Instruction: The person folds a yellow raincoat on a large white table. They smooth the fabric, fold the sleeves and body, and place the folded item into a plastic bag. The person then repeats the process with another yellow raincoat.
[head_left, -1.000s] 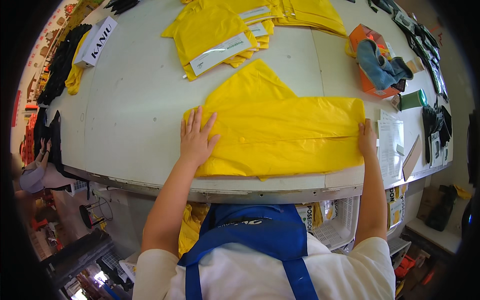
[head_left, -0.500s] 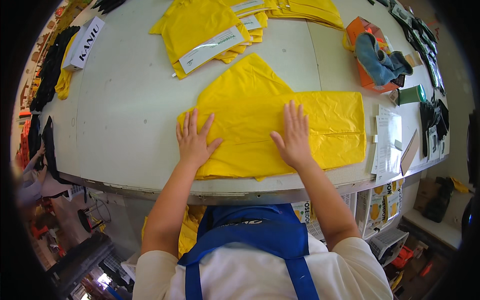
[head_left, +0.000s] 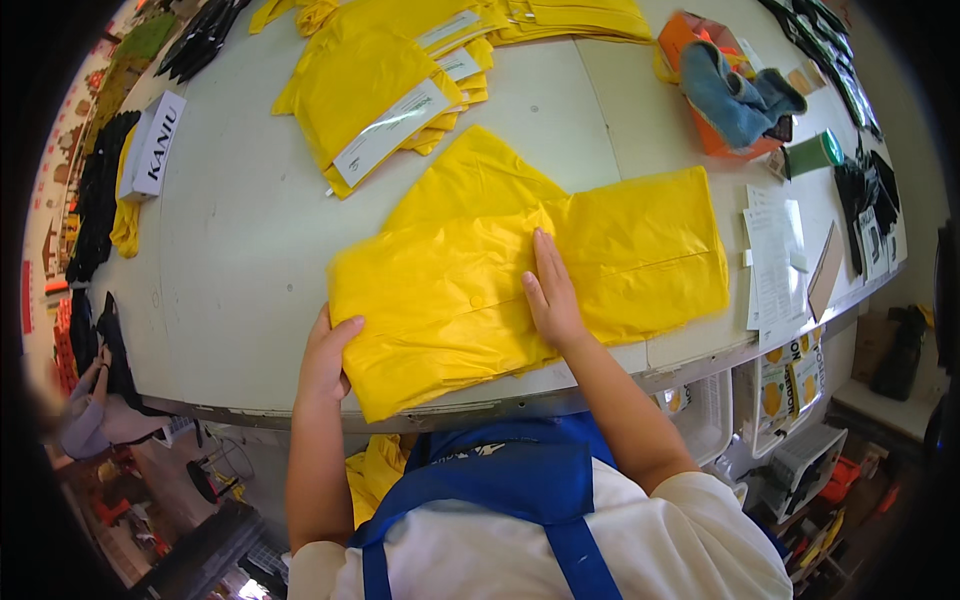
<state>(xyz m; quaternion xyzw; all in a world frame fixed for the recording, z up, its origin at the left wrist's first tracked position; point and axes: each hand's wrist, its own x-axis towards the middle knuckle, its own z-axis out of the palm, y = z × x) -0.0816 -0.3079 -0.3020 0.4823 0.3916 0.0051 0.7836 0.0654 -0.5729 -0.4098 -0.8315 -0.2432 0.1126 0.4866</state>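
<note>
A folded yellow rain jacket (head_left: 440, 290) lies across the near part of the table, its surface wrinkled and shiny, with a round snap button showing. A pointed flap of the same yellow material sticks out from its far side. At the jacket's left edge, my left hand (head_left: 328, 355) grips the fold with the thumb on top and the fingers mostly hidden underneath. That left end is lifted slightly. My right hand (head_left: 553, 300) rests flat on the middle of the jacket, fingers stretched out and close together.
Folded yellow garments with white labels (head_left: 380, 100) are piled at the far side. On the right are an orange box (head_left: 715, 130) with a blue cloth (head_left: 740, 95), a green cylinder (head_left: 815, 153) and papers (head_left: 775, 260). A white box (head_left: 153, 145) stands left; another person's arm (head_left: 95, 375) shows beyond.
My left hand has gone from lying flat on the jacket to gripping its left edge, which has shifted toward me. My right hand has slid slightly nearer and left, still flat.
</note>
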